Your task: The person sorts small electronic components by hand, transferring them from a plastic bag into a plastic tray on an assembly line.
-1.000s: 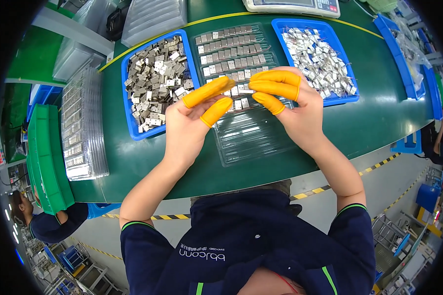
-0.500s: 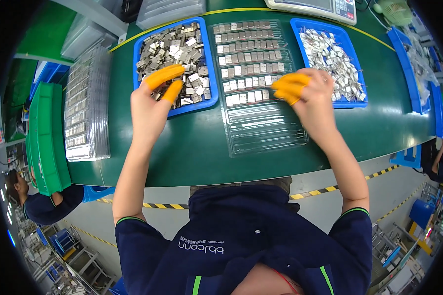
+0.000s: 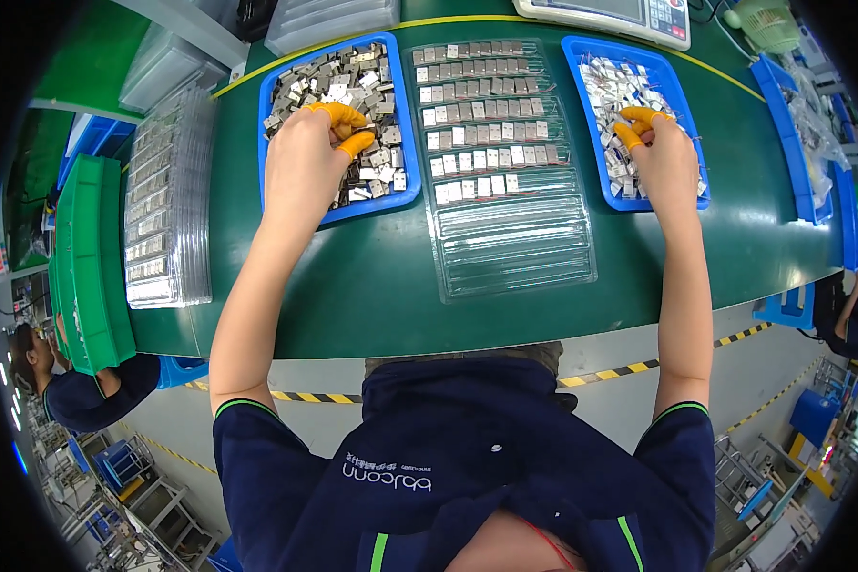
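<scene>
My left hand (image 3: 300, 157), in yellow finger cots, is over a blue tray (image 3: 413, 176) heaped with small silver metal connector shells (image 3: 353, 69). Its thumb and forefinger are apart, with no part visible between them. My right hand (image 3: 672, 164), also in yellow finger cots, reaches into a second blue tray (image 3: 688, 100) of small white pieces with thin wires (image 3: 612, 84). Its thumb and forefinger curve with a small gap at the tips. Between the trays lies a clear plastic blister tray (image 3: 515, 257) with several rows of metal connectors (image 3: 477, 135); the nearest filled row is only partly occupied.
A stack of filled clear trays (image 3: 170, 210) stands at the left, beside a green bin (image 3: 91, 267). Behind are more clear trays (image 3: 329, 24) and a scale (image 3: 610, 11). Another blue tray (image 3: 782, 133) holds plastic bags at the right. Co-workers sit at both sides.
My right hand has moved from the blister tray's nearest filled row, rightward into the tray of white pieces. My left hand has shifted slightly and its fingers have drawn closer together.
</scene>
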The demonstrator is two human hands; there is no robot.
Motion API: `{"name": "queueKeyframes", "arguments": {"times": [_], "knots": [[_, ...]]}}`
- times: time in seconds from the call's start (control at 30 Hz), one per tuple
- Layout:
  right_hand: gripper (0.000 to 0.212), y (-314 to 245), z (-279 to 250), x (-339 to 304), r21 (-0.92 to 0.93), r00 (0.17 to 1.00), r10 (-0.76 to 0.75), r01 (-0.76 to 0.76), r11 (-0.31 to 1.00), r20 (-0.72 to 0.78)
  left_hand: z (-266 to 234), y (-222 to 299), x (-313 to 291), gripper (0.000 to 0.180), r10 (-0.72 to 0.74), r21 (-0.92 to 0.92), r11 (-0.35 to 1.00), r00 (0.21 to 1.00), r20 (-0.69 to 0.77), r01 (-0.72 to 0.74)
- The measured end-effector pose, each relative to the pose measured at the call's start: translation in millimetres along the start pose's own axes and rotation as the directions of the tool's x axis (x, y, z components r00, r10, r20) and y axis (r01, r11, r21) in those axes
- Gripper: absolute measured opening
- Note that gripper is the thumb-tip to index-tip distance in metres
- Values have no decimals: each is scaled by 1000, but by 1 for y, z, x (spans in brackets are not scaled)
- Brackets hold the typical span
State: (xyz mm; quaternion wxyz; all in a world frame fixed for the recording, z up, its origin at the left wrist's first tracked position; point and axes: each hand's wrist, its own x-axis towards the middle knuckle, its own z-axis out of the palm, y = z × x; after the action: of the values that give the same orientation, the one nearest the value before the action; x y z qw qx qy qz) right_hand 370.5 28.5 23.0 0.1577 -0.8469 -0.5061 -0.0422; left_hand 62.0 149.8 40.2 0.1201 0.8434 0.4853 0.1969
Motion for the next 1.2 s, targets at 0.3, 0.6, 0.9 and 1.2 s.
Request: {"name": "queueKeyframes", "arguments": {"times": [0.3,0.6,0.9,1.2], "knots": [[25,26,-3,14,296,997,29,-6,955,-74,-14,-10,-8,20,-7,-293,954,978,-210,-56],[23,23,-25,29,482,983,141,-68,873,-117,-15,-1,-22,23,-165,-848,530,981,-100,2],[22,12,-10,25,513,989,-12,86,854,-146,-4,17,-20,25,-137,-927,268,963,233,263],[24,-76,-41,-13,965,932,-273,-193,177,236,8,51,-38,22,-55,-865,-97,865,499,493]]}}
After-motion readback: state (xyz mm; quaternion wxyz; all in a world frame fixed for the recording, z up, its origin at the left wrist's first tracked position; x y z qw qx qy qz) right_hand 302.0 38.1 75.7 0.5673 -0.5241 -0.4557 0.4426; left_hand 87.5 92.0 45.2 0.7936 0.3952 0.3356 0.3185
